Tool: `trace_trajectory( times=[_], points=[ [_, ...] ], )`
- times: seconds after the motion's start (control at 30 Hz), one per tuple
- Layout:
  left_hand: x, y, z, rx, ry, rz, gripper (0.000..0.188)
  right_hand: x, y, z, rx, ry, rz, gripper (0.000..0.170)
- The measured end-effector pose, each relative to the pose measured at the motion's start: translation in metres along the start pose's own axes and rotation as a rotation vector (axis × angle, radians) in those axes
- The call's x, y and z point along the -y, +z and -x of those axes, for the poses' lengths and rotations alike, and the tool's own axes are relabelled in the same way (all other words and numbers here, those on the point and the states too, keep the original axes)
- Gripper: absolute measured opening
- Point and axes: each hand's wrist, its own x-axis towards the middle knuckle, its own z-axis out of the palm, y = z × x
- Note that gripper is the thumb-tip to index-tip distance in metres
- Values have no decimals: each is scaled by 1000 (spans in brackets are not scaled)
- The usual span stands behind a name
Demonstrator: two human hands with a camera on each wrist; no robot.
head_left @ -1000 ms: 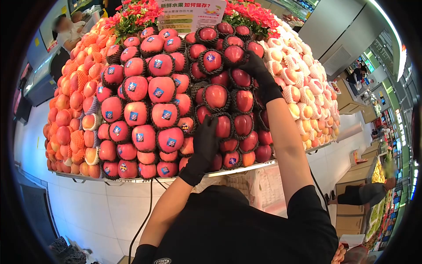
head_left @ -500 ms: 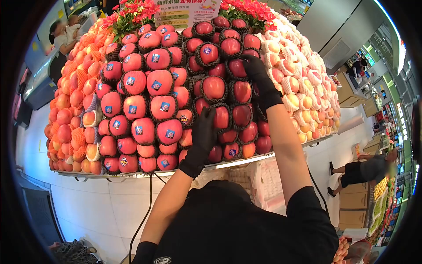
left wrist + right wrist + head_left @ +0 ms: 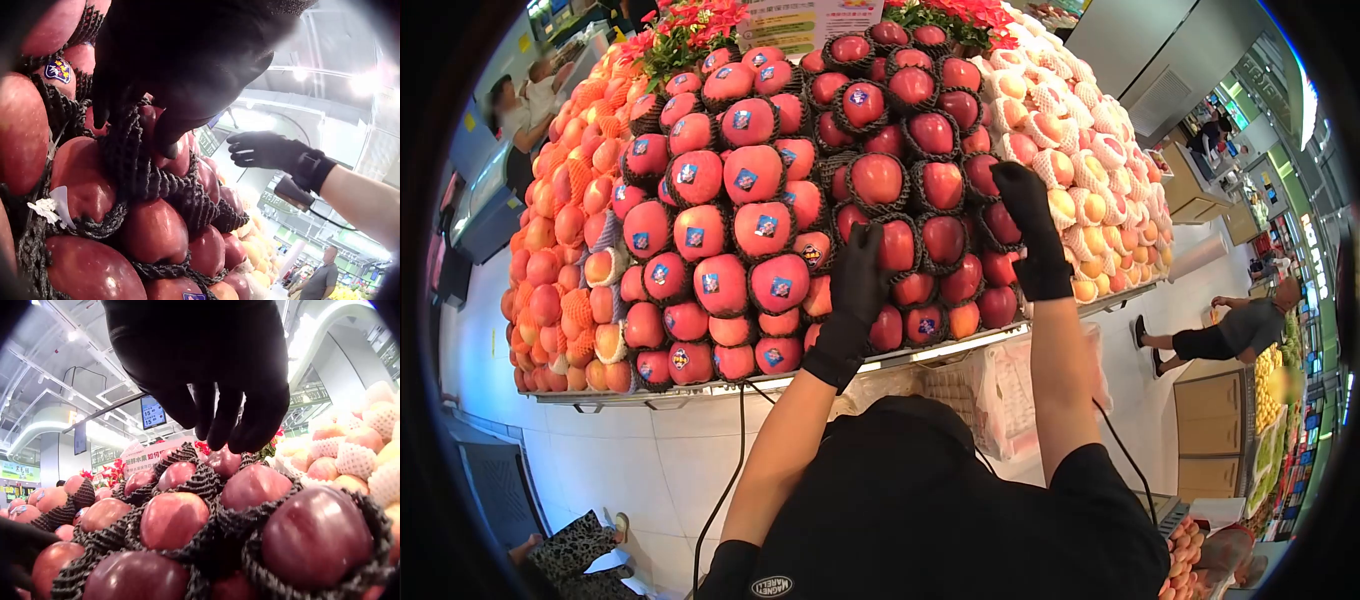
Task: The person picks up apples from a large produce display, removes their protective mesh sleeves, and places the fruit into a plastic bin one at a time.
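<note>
Fruit rose high on the surface, and there was the left grip, black-gloved, curled round a dark red apple in its black foam net, low on the front of the pile! The right grip, gloved too, hung over the right side of the apples, fingers loosely bent, holding nothing. Lighter red apples with blue stickers sat to the left; pale fruit in white nets sloped away far right, and orange-red fruit covered the far left. Up top, red flowers flanked a printed sign. Beyond, pale tiles covered the floor, a person in dark shorts was off right, and a price screen, showing 15 on 2 lines, hung below the ceiling!
</note>
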Motion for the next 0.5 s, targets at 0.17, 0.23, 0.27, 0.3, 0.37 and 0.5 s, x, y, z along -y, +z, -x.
trace_trajectory(
  times=[0.17, 0.23, 0.27, 0.3, 0.37, 0.5],
  points=[
    [-10, -7, 8, -54, -24, 76, 82, 9, 10, 73, -13, 106, -41, 33],
    [-26, -22, 8, -39, -40, 95, 81, 10, 19, 98, -23, 77, -68, 41],
    [-26, -22, 8, -30, -37, 94, 81, 14, 25, 111, -22, 68, -71, 46],
    [-10, -8, 10, -15, -13, 74, 81, 19, 31, 120, -21, 61, -74, 50],
    [0, 2, 11, 1, 22, 20, 80, 31, 41, 129, 26, 4, 17, 58],
    [1, 2, 11, 23, 58, -69, 75, 37, 68, 145, 15, 42, -68, 62]
  ],
)
